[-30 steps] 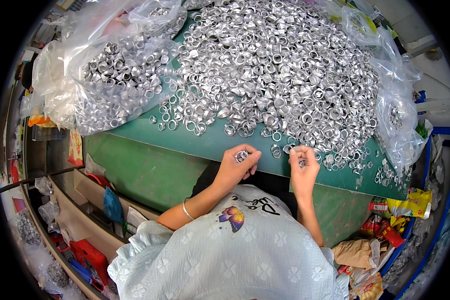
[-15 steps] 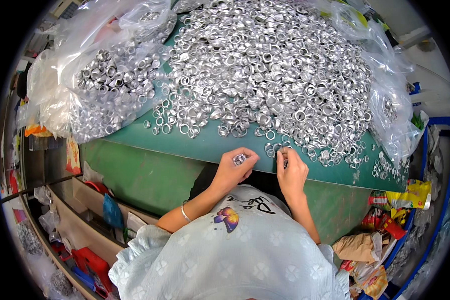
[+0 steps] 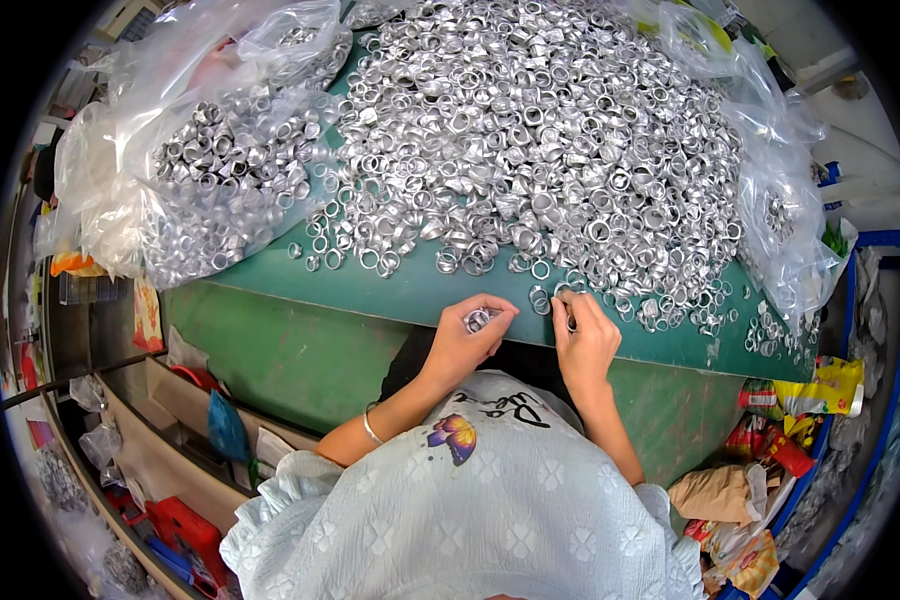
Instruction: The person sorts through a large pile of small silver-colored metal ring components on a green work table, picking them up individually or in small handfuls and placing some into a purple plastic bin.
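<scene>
1. Green tabletop (image 3: 410,295) carries everything; at its near edge the left hand (image 3: 467,340) has its fingers closed on a small stack of metal rings (image 3: 478,320).
2. Right hand (image 3: 585,340), just right of that stack, pinches one ring (image 3: 570,322).
3. Loose rings (image 3: 540,298) lie just beyond both hands, nearer the right one.
4. Farther back rises the big ring heap (image 3: 540,130).

A heap of shiny silver metal rings (image 3: 540,150) covers a dark green table (image 3: 410,295). Clear plastic bags (image 3: 200,170) show more silver rings inside. The person's top (image 3: 470,520) is pale blue with a faint white flower pattern and a purple and orange butterfly (image 3: 453,437). A thin silver bracelet (image 3: 371,428) circles one wrist. Red and yellow wrappers (image 3: 800,410) lie to the right.
</scene>
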`<state>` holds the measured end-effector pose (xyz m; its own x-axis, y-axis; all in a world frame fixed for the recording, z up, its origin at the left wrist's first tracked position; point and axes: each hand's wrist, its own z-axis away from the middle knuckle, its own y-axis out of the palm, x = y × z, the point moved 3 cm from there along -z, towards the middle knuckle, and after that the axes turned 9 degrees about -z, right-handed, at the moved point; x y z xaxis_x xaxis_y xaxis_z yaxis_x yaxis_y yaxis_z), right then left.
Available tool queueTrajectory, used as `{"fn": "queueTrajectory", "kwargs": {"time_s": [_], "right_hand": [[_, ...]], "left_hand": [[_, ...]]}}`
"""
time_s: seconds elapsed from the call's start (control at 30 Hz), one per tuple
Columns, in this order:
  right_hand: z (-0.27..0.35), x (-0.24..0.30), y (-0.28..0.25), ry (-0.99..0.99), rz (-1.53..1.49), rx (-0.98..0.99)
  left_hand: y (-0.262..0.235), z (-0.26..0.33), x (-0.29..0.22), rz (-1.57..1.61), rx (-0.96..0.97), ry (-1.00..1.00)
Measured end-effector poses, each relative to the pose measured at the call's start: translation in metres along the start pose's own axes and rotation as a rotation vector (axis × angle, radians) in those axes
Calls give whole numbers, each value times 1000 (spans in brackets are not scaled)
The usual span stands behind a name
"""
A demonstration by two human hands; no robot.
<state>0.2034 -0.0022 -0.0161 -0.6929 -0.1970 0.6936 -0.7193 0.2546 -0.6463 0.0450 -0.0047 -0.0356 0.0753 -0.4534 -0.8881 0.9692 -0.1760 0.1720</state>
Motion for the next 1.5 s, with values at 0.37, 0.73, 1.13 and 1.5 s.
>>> {"fn": "queueTrajectory", "kwargs": {"time_s": [0.37, 0.73, 1.13, 1.5], "right_hand": [[-4, 14, 15, -15, 233, 172], [-5, -13, 7, 161, -236, 51], [-6, -12, -4, 234, -692, 31], [-16, -4, -9, 103, -479, -73]], "left_hand": [[-1, 0, -1, 0, -10, -4], [-2, 0, -1, 0, -23, 47], [20, -24, -12, 131, 179, 1], [23, -28, -14, 181, 111, 95]]}}
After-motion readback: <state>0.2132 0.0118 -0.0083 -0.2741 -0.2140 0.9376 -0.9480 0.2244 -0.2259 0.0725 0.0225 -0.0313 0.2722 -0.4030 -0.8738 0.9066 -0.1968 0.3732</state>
